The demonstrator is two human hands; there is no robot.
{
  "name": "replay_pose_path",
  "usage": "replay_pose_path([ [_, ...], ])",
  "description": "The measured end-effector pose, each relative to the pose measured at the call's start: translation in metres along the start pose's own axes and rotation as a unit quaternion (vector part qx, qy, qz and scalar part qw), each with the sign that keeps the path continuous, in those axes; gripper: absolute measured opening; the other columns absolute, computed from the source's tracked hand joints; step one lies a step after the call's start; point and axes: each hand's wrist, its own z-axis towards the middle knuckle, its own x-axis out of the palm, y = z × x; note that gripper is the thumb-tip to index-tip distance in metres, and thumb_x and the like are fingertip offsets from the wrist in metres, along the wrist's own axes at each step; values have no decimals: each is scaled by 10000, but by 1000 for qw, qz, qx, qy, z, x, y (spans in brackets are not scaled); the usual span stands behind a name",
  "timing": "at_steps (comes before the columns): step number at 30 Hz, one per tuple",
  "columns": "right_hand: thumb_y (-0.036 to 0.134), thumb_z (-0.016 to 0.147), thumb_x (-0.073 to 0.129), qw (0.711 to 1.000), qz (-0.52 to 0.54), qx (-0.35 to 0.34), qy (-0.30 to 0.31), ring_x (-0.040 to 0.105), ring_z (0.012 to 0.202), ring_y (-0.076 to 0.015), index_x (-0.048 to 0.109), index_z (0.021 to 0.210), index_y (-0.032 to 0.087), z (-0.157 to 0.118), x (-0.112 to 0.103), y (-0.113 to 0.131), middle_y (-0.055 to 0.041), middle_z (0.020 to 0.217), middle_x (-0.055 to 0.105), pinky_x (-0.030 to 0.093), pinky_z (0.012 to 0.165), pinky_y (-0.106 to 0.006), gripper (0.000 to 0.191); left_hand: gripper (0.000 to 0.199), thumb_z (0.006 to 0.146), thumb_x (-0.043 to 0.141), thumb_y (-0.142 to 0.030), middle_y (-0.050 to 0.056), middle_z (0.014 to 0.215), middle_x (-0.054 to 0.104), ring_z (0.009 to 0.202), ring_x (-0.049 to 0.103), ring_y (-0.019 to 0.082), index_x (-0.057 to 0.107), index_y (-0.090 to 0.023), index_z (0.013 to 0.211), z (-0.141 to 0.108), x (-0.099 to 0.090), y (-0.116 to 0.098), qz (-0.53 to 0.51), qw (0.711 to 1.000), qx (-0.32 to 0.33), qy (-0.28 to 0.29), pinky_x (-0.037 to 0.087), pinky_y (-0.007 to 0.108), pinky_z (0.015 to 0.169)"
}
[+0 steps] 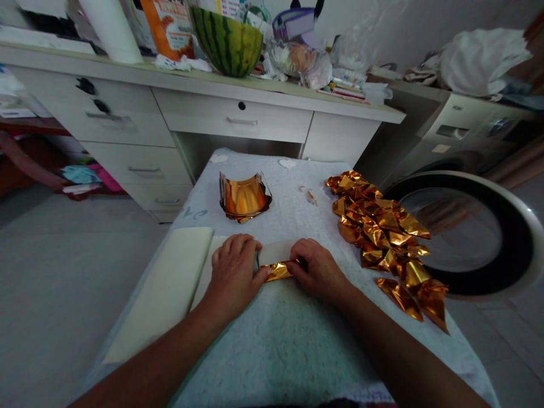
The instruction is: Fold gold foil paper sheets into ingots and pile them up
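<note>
My left hand [236, 270] lies over a white sheet [272, 251], its thumb pressed on the left end of a narrow folded strip of gold foil paper [279, 271]. At the strip's other end my right hand [317, 266] has its fingers curled in, pinching the foil. Part of the strip is hidden under both hands. Beyond them stands a curved stack of gold foil sheets [245, 196]. To the right lies a pile of folded gold foil pieces [382, 226]. Beside my left forearm rests a cream folded pad of paper [165, 289].
A pale cloth [272, 345] covers the table. Small scraps [311, 196] lie near its far side. Behind is a white desk [238, 116] bearing a cut watermelon [227, 42], a paper roll [110, 28] and bags. On the right, a washing machine's round door [463, 289] hangs open beside the table.
</note>
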Motion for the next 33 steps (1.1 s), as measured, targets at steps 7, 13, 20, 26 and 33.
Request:
replay_pose_path([
  [7,110,808,628,1000,-6,-6,0,471,750,-160,497,714,184,0,1,-1,-8,750,542,344,690,-285,177,457,803,636,-327,121,1285,522,1214,443,318,515,-196,1224,3,3,-1,8,999,-29,21,352,485,990],
  [13,115,814,631,1000,-7,-6,4,470,749,-162,494,709,185,-1,0,0,-10,746,544,340,686,-286,186,336,786,652,-320,99,1226,526,1183,451,303,556,-211,1089,5,2,0,-4,999,-38,29,370,457,958],
  [20,118,820,626,1000,-6,-12,-1,471,751,-159,497,716,182,-1,1,1,-7,747,539,343,692,-285,177,256,770,673,-262,76,1172,528,1142,450,300,574,-227,1004,5,-1,-4,-32,999,-30,23,350,465,938],
  [26,111,825,600,1000,-5,-19,-5,469,750,-159,483,706,189,-1,2,-1,-3,741,534,342,690,-285,184,230,766,659,-177,31,1008,571,1081,462,277,522,-236,942,5,0,-4,-75,997,16,13,343,443,916],
  [33,122,826,611,1000,-15,-3,0,469,740,-158,494,719,186,-1,-1,2,-6,748,533,340,676,-282,171,457,754,642,-125,61,1084,589,1076,490,272,442,-219,1154,4,5,-2,-98,995,18,-10,332,470,958],
])
